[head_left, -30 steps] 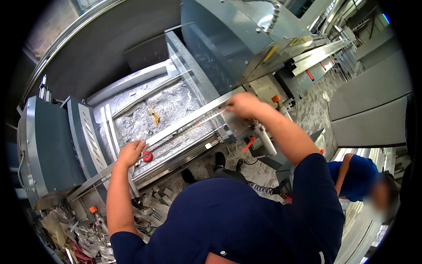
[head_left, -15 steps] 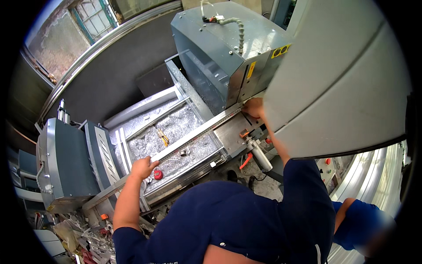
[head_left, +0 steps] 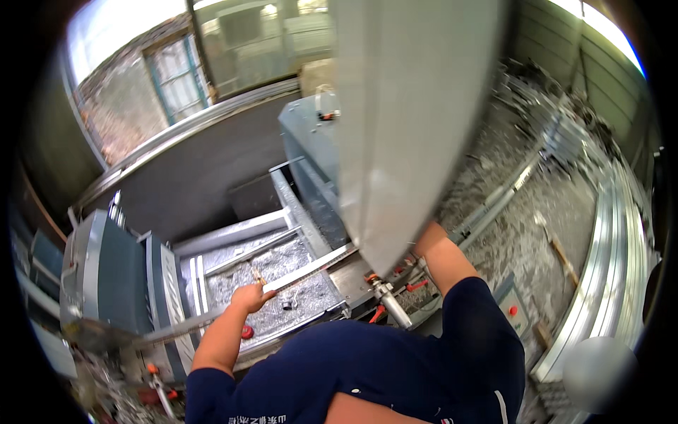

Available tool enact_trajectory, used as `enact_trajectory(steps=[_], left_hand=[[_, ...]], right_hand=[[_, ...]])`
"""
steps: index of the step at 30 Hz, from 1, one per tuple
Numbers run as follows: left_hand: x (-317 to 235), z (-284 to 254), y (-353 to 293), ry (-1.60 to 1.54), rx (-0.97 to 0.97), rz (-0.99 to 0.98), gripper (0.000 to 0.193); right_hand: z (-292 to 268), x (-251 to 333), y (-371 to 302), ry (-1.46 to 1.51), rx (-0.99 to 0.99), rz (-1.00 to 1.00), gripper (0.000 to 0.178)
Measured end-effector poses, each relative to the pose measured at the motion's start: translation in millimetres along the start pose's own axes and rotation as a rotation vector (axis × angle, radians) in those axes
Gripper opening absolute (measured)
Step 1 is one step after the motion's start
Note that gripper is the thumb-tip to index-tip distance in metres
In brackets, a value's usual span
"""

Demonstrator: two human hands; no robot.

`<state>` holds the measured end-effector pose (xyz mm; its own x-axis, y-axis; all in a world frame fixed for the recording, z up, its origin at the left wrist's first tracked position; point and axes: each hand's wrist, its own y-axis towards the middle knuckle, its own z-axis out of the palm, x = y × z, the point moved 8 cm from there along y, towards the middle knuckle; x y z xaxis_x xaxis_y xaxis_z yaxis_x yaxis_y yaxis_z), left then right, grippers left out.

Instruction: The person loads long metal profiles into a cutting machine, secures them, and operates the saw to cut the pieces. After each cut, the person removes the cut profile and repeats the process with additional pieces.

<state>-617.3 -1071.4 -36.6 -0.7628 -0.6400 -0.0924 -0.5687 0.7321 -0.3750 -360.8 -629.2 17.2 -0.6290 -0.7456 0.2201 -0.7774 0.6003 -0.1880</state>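
Bar (head_left: 307, 270) (pale metal) beneath the left hand (head_left: 248, 298)

The shirt (head_left: 353, 357) is dark navy blue, with small white letters at its left. The bar (head_left: 307, 270) is silvery white. The shavings (head_left: 300, 300) have a silver colour, speckled with grey. The left machine (head_left: 120, 275) is blue-grey, and the far machine (head_left: 302, 134) also. The large panel (head_left: 409, 127) is plain pale grey. The right clamp (head_left: 394, 308) is silver; its lever (head_left: 378, 313) is bright red. The button (head_left: 513, 310) farther right is red too.
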Motion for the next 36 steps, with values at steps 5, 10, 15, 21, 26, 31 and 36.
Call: enact_trajectory(steps=[5, 10, 15, 21, 26, 31, 36], left_hand=[[-25, -10, 12, 0.073, -0.039, 0.036, 0.067], [-32, -25, 7, 0.071, -0.061, -0.002, 0.064], [-5, -24, 12, -0.095, -0.055, 0.015, 0.074], [-44, -35, 6, -0.066, 0.072, 0.036, 0.079], [-32, -63, -21, -0.062, 0.045, -0.02, 0.076], [-42, -57, 2, -0.062, 0.024, 0.018, 0.076], [-39, -47, 9, -0.063, -0.031, 0.048, 0.078]], right_hand=[[-27, -25, 4, 0.097, -0.12, 0.051, 0.046], [-37, -7, -8, 0.259, -0.212, 0.024, 0.052], [6, -12, 49, 0.193, -0.14, -0.119, 0.037], [-3, -32, 28, 0.095, 0.043, -0.225, 0.036], [29, -5, 29, 0.048, 0.214, -0.279, 0.037], [36, 32, 29, 0.009, 0.248, -0.389, 0.038], [27, 39, 25, 0.033, 0.307, -0.422, 0.034]])
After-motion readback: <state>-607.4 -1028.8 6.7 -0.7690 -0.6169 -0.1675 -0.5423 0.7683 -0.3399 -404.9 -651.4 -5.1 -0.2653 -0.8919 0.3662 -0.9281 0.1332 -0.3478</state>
